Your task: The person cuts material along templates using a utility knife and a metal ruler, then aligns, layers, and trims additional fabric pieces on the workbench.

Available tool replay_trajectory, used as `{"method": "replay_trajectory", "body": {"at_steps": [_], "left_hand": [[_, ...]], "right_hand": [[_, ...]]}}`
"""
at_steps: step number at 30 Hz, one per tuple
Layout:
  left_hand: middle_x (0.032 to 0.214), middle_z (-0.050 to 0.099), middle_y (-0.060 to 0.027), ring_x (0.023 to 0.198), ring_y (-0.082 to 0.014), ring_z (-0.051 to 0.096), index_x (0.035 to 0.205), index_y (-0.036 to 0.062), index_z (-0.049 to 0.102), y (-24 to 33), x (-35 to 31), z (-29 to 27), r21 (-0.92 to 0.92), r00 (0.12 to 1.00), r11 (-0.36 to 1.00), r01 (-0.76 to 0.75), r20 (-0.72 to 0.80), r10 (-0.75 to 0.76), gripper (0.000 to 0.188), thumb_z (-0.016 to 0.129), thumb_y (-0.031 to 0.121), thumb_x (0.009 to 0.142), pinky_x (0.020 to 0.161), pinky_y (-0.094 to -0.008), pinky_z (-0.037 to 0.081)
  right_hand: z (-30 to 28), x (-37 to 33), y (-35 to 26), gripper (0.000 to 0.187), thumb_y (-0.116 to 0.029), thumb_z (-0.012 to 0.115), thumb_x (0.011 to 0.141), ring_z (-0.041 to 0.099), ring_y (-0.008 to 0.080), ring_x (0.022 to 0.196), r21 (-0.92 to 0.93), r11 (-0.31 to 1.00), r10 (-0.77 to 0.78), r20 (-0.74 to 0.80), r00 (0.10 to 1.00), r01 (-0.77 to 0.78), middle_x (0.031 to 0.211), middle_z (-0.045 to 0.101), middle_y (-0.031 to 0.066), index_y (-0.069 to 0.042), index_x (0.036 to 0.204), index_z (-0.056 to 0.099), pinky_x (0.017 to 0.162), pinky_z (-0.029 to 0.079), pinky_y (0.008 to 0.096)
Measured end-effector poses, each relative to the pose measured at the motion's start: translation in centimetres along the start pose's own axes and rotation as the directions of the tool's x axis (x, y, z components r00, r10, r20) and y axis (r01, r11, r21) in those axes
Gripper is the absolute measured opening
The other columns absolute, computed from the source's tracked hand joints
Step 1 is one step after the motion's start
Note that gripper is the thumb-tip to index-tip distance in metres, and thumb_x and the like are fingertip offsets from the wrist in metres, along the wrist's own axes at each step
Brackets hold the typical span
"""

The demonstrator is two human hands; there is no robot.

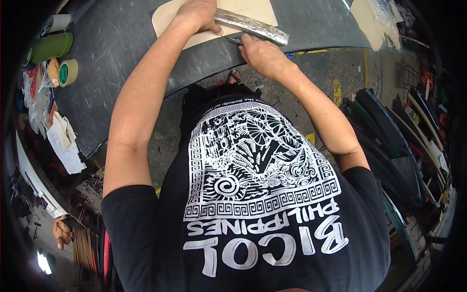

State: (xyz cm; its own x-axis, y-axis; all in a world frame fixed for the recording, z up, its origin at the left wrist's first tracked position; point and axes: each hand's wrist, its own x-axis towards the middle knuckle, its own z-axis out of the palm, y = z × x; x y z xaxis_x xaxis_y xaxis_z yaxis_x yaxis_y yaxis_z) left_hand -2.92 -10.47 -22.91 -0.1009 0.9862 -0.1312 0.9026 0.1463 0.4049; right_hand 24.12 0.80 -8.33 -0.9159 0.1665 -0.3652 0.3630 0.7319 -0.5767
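Tan sheet (pixel 253 9) lies on a dark table (pixel 112 53), close to its near edge, as I watch through the head camera from afar. Nearest to me is the worker's black T-shirt (pixel 262 170), printed in white. At the table's near edge, the right hand (pixel 265 56) is closed on a slim pointed tool (pixel 234 41) aimed at the sheet; I cannot tell whether the tip touches it. Just beyond, a silvery bar (pixel 253 27) lies aslant on the sheet. The left hand (pixel 197 14) rests at the bar's left end, thumb out over the sheet; its fingers run off my view, so their grip I cannot tell. Along the table's left edge sit a tape roll (pixel 68 73) and, farther off, a green roll (pixel 51 47).
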Motion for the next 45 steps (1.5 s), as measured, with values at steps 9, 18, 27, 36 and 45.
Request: {"method": "replay_trajectory", "body": {"at_steps": [9, 18, 27, 36, 45], "left_hand": [[0.154, 0.042, -0.0336, 0.146, -0.0423, 0.041, 0.144, -0.0114, 0.044, 11.9, 4.7, -9.7, 0.217, 0.867, 0.957, 0.191, 0.420, -0.268, 0.110, 0.092, 0.045, 0.062, 0.124, -0.0436, 0.032], [0.155, 0.041, -0.0330, 0.147, -0.0401, 0.040, 0.144, -0.0106, 0.044, 10.7, 4.0, -9.1, 0.023, 0.914, 0.992, 0.123, 0.388, -0.122, 0.108, 0.091, 0.044, 0.063, 0.125, -0.0429, 0.031], [0.154, 0.043, -0.0316, 0.147, -0.0398, 0.040, 0.144, -0.0084, 0.046, 11.1, 4.6, -12.1, 0.066, 0.935, 0.986, 0.153, 0.315, -0.166, 0.105, 0.092, 0.041, 0.063, 0.125, -0.0420, 0.030], [0.154, 0.042, -0.0265, 0.147, -0.0431, 0.038, 0.151, -0.0034, 0.039, 14.2, 6.5, -16.9, 0.305, 0.804, 0.907, 0.291, 0.436, -0.404, 0.106, 0.090, 0.043, 0.069, 0.119, -0.0466, 0.039], [0.162, 0.029, -0.0214, 0.148, -0.0492, 0.031, 0.153, 0.0000, 0.038, 11.1, 5.2, -11.5, 0.256, 0.760, 0.812, 0.525, 0.289, -0.582, 0.109, 0.089, 0.050, 0.071, 0.099, -0.0726, 0.048]], "right_hand": [[1.2, -1.3, 1.9, 0.029, -0.028, 0.051, 0.106, 0.069, 0.0460, 0.090, 0.003, 0.995, 0.102, -0.060, 0.993, -0.102, 0.093, 0.071, 0.0281, 0.001, 0.108, 0.052, 0.080, 0.055, 0.0552], [1.1, -1.5, 2.3, 0.029, -0.028, 0.051, 0.106, 0.070, 0.0459, 0.087, -0.018, 0.994, 0.111, -0.032, 0.993, -0.112, 0.090, 0.071, 0.0275, 0.001, 0.107, 0.052, 0.078, 0.056, 0.0546], [-1.0, 1.2, 0.5, 0.028, -0.026, 0.050, 0.106, 0.070, 0.0466, 0.082, -0.004, 0.994, 0.111, 0.052, 0.992, -0.111, 0.082, 0.071, 0.0268, 0.003, 0.107, 0.052, 0.074, 0.056, 0.0549], [-2.8, 1.2, 0.7, 0.030, -0.027, 0.050, 0.107, 0.070, 0.0463, 0.081, -0.019, 0.996, 0.090, 0.028, 0.996, -0.089, 0.082, 0.071, 0.0264, 0.003, 0.109, 0.050, 0.073, 0.056, 0.0535], [-3.5, 1.3, -3.4, 0.034, -0.029, 0.050, 0.106, 0.070, 0.0478, 0.084, 0.600, 0.667, 0.356, 0.264, 0.897, -0.441, 0.087, 0.070, 0.0303, 0.005, 0.107, 0.047, 0.078, 0.056, 0.0506]]}}
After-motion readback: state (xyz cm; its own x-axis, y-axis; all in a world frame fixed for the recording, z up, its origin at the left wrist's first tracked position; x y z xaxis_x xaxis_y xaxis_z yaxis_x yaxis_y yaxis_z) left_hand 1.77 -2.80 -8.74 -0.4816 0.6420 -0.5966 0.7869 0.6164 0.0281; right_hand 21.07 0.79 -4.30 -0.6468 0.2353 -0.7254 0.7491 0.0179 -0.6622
